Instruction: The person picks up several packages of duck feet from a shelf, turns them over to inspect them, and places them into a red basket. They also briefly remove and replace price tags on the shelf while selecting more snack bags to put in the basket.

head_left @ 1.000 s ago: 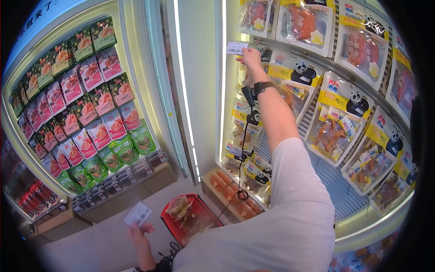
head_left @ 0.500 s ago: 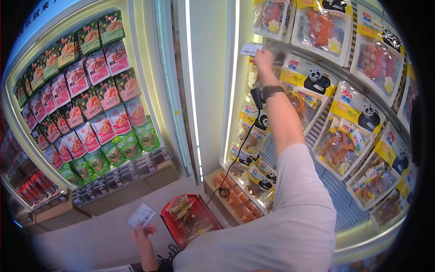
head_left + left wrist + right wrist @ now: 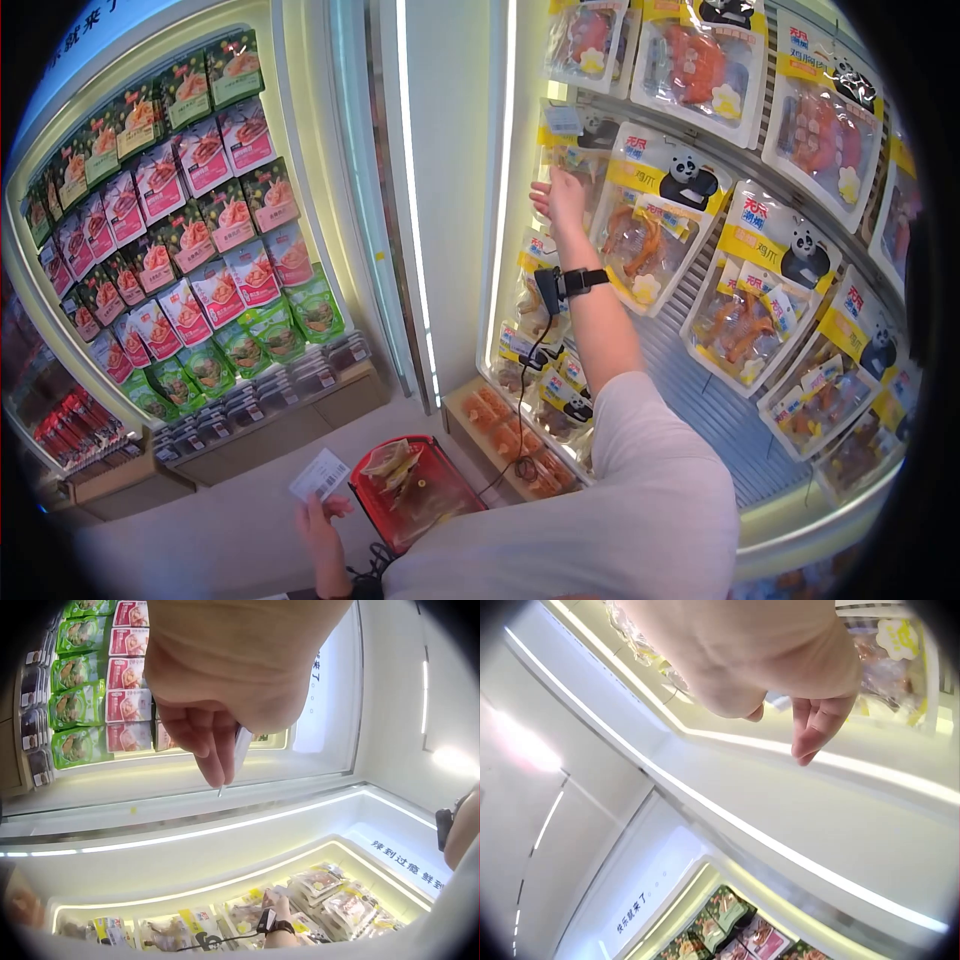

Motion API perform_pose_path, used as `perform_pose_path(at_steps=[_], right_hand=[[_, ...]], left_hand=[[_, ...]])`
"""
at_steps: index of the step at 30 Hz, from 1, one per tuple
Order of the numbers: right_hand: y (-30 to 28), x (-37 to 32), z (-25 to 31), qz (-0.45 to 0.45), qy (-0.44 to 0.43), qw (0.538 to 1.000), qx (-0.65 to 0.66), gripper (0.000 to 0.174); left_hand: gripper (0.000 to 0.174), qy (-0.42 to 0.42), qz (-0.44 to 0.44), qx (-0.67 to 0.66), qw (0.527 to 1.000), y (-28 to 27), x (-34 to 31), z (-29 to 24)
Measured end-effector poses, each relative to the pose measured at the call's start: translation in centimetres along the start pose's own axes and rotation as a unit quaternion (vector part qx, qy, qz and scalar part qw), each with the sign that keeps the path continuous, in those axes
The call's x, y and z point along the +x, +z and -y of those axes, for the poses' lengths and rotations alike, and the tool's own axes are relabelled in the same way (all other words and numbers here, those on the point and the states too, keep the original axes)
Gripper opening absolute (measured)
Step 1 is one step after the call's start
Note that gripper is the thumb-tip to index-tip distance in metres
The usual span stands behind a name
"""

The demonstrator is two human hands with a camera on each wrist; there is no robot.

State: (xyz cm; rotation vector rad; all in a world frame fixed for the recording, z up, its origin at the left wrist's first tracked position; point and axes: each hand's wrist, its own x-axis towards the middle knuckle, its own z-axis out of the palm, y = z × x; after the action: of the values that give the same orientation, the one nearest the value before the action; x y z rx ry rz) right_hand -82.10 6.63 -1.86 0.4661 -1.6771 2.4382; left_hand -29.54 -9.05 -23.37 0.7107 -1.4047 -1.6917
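My left hand [image 3: 323, 530] pinches a white price card [image 3: 319, 475] printed with a barcode, low in the head view. The left wrist view shows this card [image 3: 241, 752] edge-on between thumb and fingers. My right hand [image 3: 563, 200] reaches up to the left end of the right-hand rack and holds nothing. Its fingers [image 3: 823, 724] stand apart from the thumb in the right wrist view. Just above that hand, another price card [image 3: 563, 120] hangs at the front of the rack. Panda-printed snack packs [image 3: 650, 225] hang close beside the hand.
A red basket [image 3: 358, 492] with a few packs in it sits below. A low ledge with trays of snacks [image 3: 515, 437] runs under the right rack. Pink and green pouches [image 3: 190, 313] fill the left rack. A black cable [image 3: 522, 400] dangles from the right wrist.
My right hand has let go of its price card, which now hangs on the rack, and has dropped below it. The left hand keeps its card in about the same place.
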Motion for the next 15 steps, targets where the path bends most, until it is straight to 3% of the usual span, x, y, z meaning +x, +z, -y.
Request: perform_pose_path(at_steps=[1,3,5,7,8,10,13,14,15], right_hand=[[0.3,-3.5,-2.2,0.045,0.021,0.999,-0.002,0.039],[1.6,-13.4,-5.5,0.216,0.121,0.966,-0.076,0.033],[2.4,-23.4,-9.6,0.421,0.232,0.873,-0.082,0.042],[2.8,-31.5,-10.3,0.583,0.211,0.779,-0.089,0.049],[3.1,-34.4,-9.0,0.605,0.228,0.762,-0.028,0.043],[3.3,-37.0,-9.0,0.601,0.301,0.738,-0.051,0.033],[2.6,-36.4,-7.1,0.547,0.219,0.805,-0.071,0.023],[2.2,-35.5,-6.7,0.544,0.214,0.807,-0.079,0.023],[1.2,-34.2,-5.9,0.484,0.228,0.844,-0.043,0.021]], left_hand=[[0.029,-0.004,0.000,-0.002,1.000,0.2,0.2,0.0],[0.029,-0.008,0.020,-0.014,1.000,1.3,0.5,-0.4],[0.029,-0.017,0.038,-0.023,0.999,2.2,0.7,-0.6],[0.029,-0.036,0.120,-0.024,0.992,3.0,1.2,-0.2],[0.029,-0.034,0.126,-0.026,0.991,3.0,1.3,0.4],[0.030,-0.046,0.176,-0.065,0.981,3.8,2.3,1.7],[0.028,-0.059,0.225,-0.072,0.970,5.2,2.5,0.8],[0.028,-0.055,0.230,-0.080,0.968,5.3,2.6,0.7],[0.025,-0.059,0.249,-0.055,0.965,5.3,2.6,0.6]])
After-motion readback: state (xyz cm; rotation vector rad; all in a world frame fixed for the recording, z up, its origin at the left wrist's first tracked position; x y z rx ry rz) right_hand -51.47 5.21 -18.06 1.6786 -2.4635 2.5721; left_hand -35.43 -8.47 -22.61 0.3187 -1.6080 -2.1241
